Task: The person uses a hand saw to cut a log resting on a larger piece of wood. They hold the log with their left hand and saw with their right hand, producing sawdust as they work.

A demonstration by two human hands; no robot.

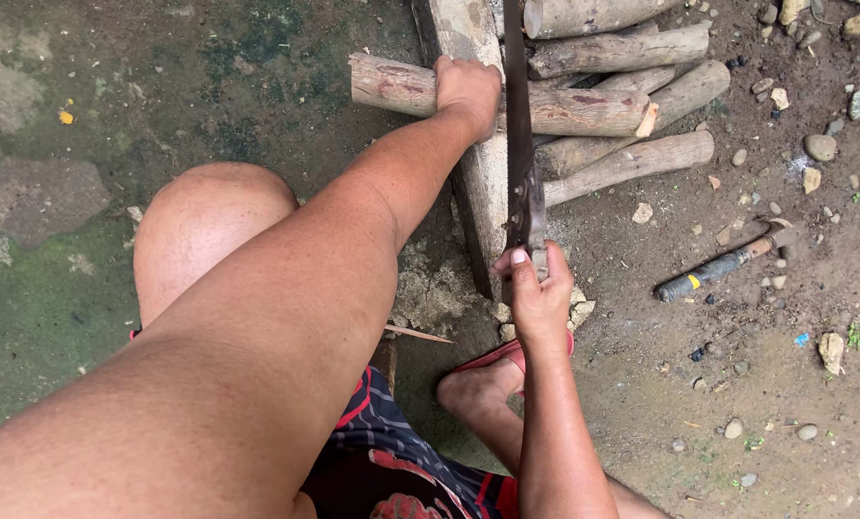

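Rough-barked, a round brown log point(584, 108) is pinned across a pale weathered plank point(483, 183) by the left hand point(468, 88), closed over it. A long dark rusty machete point(520, 144) is gripped by the right hand point(535, 293).

The log point(584, 111) near the top centre of the frame is rough wood with matt grey-brown bark and reddish patches where the bark is scraped. The logs point(632, 159) stacked beside it at upper right look the same, with paler bare wood at the cut ends. The plank point(483, 183) beneath them is weathered, dull grey wood. The long blade point(519, 125) is dark, matt metal, stained rather than shiny. At right lies a hammer point(723, 262) with a dull metal head and a dark handle that looks like rubber or plastic. The ground point(161, 86) at left is rough, mossy concrete; at right it is damp earth with smooth pebbles. The shorts point(391, 452) at the bottom are striped cloth.
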